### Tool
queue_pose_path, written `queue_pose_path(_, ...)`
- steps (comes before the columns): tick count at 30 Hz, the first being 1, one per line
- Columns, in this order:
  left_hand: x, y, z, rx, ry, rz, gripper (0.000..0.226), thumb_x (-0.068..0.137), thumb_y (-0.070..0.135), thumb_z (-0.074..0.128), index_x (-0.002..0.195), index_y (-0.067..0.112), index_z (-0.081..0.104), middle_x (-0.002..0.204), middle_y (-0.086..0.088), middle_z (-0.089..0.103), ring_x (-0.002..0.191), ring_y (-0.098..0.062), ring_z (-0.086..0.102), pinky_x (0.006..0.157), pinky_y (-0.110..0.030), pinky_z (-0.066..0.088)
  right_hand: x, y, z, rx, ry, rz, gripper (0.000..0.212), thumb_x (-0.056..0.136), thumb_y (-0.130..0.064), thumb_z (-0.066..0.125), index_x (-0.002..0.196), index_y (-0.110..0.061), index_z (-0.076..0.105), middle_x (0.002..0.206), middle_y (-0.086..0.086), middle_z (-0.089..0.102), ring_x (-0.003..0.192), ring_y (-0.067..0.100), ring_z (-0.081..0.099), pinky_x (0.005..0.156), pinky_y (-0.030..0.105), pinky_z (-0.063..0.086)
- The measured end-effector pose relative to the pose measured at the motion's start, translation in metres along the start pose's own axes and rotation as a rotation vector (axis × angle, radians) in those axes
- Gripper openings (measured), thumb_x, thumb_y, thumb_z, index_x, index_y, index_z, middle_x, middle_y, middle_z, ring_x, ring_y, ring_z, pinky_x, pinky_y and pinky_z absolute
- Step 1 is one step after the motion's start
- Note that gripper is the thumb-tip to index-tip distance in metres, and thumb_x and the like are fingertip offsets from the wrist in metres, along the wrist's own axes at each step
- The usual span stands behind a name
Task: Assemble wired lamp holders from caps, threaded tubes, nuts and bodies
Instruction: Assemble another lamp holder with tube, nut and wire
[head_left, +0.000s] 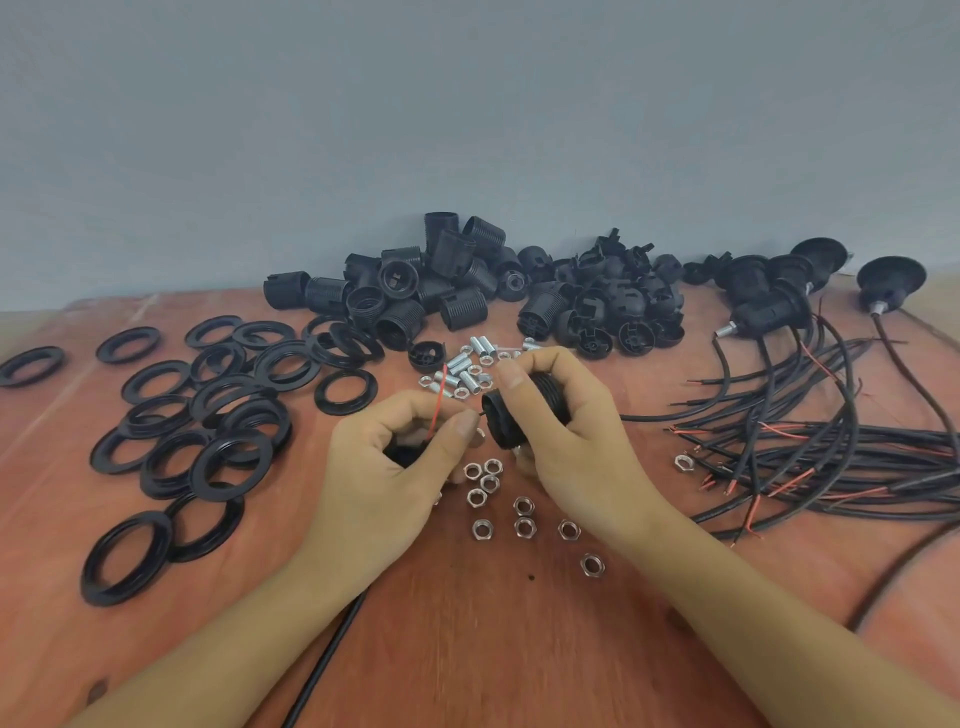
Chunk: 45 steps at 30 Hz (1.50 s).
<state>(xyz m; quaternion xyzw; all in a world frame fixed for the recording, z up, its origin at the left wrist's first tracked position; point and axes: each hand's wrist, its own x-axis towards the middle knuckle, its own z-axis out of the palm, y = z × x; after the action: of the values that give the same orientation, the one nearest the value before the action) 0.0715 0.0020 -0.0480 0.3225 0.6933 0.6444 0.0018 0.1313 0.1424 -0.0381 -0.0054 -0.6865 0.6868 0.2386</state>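
Observation:
My right hand grips a black threaded lamp holder body, its end facing left. My left hand curls round a dark part, mostly hidden in the palm, and pinches a wire at its thumb tip. A thin red wire rises from that hand, and a short black wire end reaches toward the body. A black cable runs from under the left wrist to the bottom edge. Silver nuts lie below the hands. Short threaded tubes lie just behind them.
Black rings are spread over the left of the reddish wooden table. Heaps of threaded bodies and caps stand along the wall. Black cables with red cores and finished holders fill the right.

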Motion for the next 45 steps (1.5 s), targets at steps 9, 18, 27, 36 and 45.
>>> queue_pose_path(9,-0.005,0.002,0.005,-0.011,0.012,0.02,0.01,0.086,0.022,0.062,0.082,0.014,0.067,0.061,0.011,0.067,0.043,0.006,0.054,0.046,-0.005,0.039,-0.004,0.001,0.007,-0.105,-0.032,-0.121,0.007,0.096,-0.025,0.059,0.091,-0.019,0.058,0.07,-0.015,0.053,0.061,0.0,0.049,0.06,0.014,0.043)
queue_pose_path(18,0.003,-0.001,-0.001,0.075,0.021,0.002,0.013,0.085,0.029,0.063,0.084,0.017,0.068,0.065,0.003,0.067,0.048,-0.002,0.06,0.038,-0.011,0.04,0.0,0.001,-0.005,-0.164,0.211,-0.094,0.032,0.07,-0.034,0.086,0.09,-0.018,0.066,0.088,-0.001,0.072,0.077,0.021,0.068,0.067,0.036,0.058)
queue_pose_path(27,0.003,-0.002,-0.001,0.072,0.03,0.005,0.009,0.088,0.021,0.063,0.083,0.014,0.066,0.055,0.009,0.063,0.037,0.003,0.052,0.038,-0.008,0.037,0.0,0.007,-0.006,-0.417,0.159,-0.453,0.017,0.077,-0.023,0.081,0.083,-0.009,0.073,0.102,0.0,0.068,0.086,0.014,0.065,0.058,0.032,0.052)
queue_pose_path(36,0.003,-0.003,-0.003,0.107,0.033,0.022,0.011,0.087,0.027,0.064,0.087,0.017,0.069,0.069,0.007,0.068,0.054,-0.006,0.064,0.05,-0.016,0.051,-0.002,0.004,-0.006,-0.265,0.211,-0.252,0.019,0.078,-0.03,0.079,0.093,-0.033,0.068,0.09,-0.011,0.073,0.069,0.019,0.068,0.058,0.041,0.053)
queue_pose_path(45,0.002,-0.003,-0.003,0.11,0.033,0.055,0.007,0.089,0.022,0.066,0.086,0.017,0.068,0.069,0.009,0.067,0.055,-0.005,0.063,0.053,-0.014,0.05,0.0,0.004,-0.006,-0.25,0.197,-0.176,0.005,0.089,-0.02,0.071,0.093,-0.017,0.073,0.087,-0.006,0.074,0.066,0.003,0.062,0.055,0.019,0.048)
